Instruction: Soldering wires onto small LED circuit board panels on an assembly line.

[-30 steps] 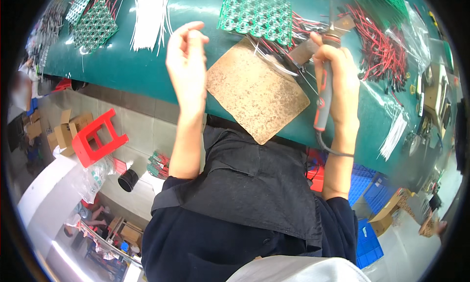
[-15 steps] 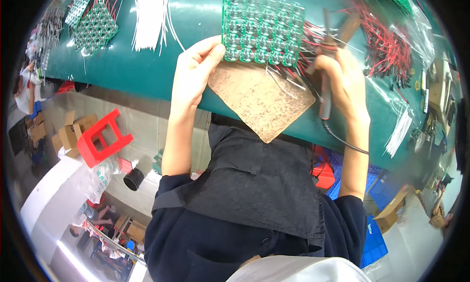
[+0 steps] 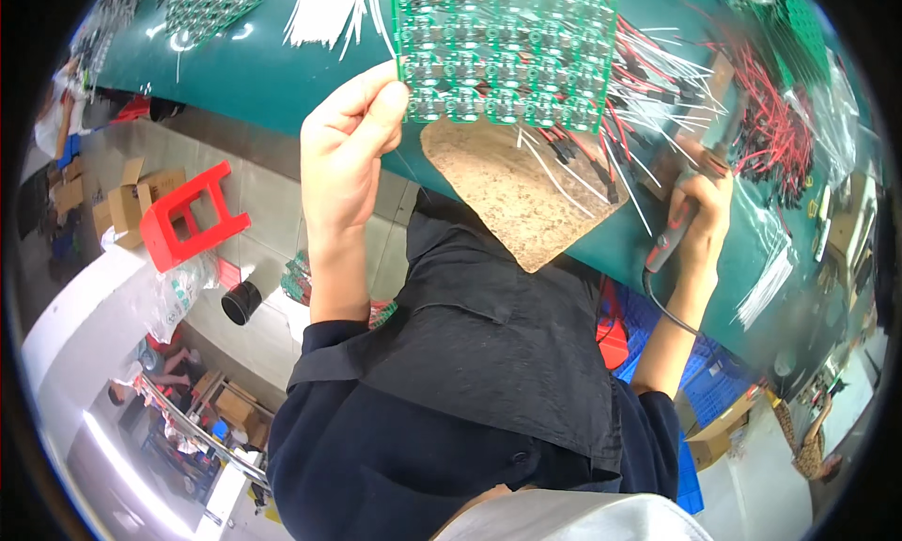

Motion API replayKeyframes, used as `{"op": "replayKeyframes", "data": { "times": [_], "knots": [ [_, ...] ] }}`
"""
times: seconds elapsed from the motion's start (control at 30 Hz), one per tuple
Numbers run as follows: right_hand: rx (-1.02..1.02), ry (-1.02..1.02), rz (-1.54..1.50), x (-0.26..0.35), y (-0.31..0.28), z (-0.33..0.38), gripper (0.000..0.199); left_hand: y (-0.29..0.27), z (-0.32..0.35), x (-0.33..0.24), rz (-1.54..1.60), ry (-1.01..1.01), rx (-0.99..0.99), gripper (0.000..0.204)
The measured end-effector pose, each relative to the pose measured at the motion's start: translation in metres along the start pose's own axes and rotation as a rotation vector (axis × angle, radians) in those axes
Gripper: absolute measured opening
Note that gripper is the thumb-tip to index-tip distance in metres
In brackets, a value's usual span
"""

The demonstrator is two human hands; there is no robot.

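Note:
My left hand pinches the lower left corner of a green circuit board panel between thumb and fingers. The panel, covered in rows of small clear round parts, is raised above the bench and runs out of the top of the picture. In my right hand is a soldering iron with a grey and red handle, its cord hanging toward my forearm. Its tip is hard to make out. Red, black and white wires stick out from behind the panel's right side. Below the panel lies a worn brown board.
The green bench carries white wires and more panels at far left. At right are a red wire heap, plastic bags and a white wire bundle. A red stool stands on the floor.
The panel, in my left hand, has come up larger and closer, showing more wires at its right. My right hand has moved right and down with the soldering iron, away from the panel.

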State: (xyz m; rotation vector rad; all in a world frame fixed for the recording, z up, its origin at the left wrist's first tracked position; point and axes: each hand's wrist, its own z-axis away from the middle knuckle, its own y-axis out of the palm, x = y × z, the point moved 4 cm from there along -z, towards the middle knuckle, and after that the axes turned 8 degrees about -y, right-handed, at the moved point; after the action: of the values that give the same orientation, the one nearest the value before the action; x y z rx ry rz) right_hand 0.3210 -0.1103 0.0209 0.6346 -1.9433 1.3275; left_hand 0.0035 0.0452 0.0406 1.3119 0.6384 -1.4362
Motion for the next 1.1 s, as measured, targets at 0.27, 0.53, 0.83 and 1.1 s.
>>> {"op": "replayKeyframes", "data": {
  "times": [0.27, 0.53, 0.83, 1.1],
  "knots": [
    [-0.247, -0.429, 0.224, 0.012, 0.005, 0.009, 0.01, -0.005, 0.01, -0.007, 0.027, 0.012, -0.05, 0.031],
    [-0.3, -0.38, 0.198, 0.006, -0.008, 0.024, 0.029, -0.012, 0.019, -0.018, 0.037, 0.059, -0.098, 0.03],
    [-0.351, -0.397, 0.204, 0.013, -0.008, 0.025, 0.019, -0.025, 0.026, -0.025, 0.119, 0.132, -0.141, 0.03],
    [-0.367, -0.381, 0.222, 0.025, -0.006, 0.023, 0.022, -0.059, 0.025, -0.04, 0.19, 0.18, -0.211, 0.031]
  ]
}}
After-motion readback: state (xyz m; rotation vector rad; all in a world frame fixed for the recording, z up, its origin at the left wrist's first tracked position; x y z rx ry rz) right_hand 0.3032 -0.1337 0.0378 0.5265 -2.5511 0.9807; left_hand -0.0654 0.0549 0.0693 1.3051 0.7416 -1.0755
